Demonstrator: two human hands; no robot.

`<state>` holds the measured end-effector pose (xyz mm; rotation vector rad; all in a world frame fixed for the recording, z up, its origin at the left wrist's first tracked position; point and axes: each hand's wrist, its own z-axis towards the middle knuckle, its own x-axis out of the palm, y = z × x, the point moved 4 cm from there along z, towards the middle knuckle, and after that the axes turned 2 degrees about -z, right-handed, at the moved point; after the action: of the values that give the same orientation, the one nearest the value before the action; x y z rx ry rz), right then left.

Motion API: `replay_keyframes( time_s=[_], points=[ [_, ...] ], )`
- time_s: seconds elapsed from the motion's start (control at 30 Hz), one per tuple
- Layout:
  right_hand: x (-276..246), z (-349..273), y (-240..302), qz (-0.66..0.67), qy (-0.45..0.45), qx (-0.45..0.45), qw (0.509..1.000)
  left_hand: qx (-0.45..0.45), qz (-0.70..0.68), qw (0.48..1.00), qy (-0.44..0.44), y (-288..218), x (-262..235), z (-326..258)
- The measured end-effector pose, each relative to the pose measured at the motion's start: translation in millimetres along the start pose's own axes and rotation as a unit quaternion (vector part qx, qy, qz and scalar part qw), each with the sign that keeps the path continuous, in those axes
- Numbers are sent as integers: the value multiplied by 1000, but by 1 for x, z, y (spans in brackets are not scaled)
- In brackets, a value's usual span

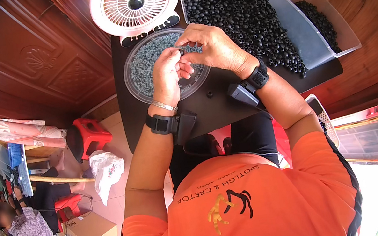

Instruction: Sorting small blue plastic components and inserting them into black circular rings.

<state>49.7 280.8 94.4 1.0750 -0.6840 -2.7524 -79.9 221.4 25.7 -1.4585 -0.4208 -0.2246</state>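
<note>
Both hands meet over a round clear tray (138,89) of small grey rings on a black table (217,109). My left hand (167,72) and my right hand (212,46) pinch one small black round part (181,51) between their fingertips. A big heap of the same black round parts (241,7) lies on the table just right of the hands. Each wrist wears a black strapped device.
A white desk fan (135,4) stands behind the tray. A clear plastic bin (303,32) with more black parts sits at the table's right end. One loose black part (209,94) lies on the table. A red stool (91,135), a cardboard box (91,235) and a seated person (29,225) are at lower left.
</note>
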Motion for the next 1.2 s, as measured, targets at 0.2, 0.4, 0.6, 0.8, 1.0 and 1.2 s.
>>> replay_keyframes(
  time_s=[0.2,0.4,0.6,0.8,1.0,1.2],
  points=[
    [1,-5,-24,16,43,75,996,35,-24,998,-50,-7,-11,-1],
    [14,-9,-22,-54,102,-1,993,54,-38,995,-68,-13,-14,-1],
    [28,-17,-25,-170,148,2,974,64,-64,993,-75,-12,-19,0],
    [40,-16,-26,-204,151,9,967,57,-64,993,-86,-10,-21,1],
    [44,-15,-31,-231,118,-9,966,50,-49,993,-90,-9,-21,1],
    [44,-16,-24,-176,157,10,972,42,-55,993,-96,-8,-21,1]
  ],
)
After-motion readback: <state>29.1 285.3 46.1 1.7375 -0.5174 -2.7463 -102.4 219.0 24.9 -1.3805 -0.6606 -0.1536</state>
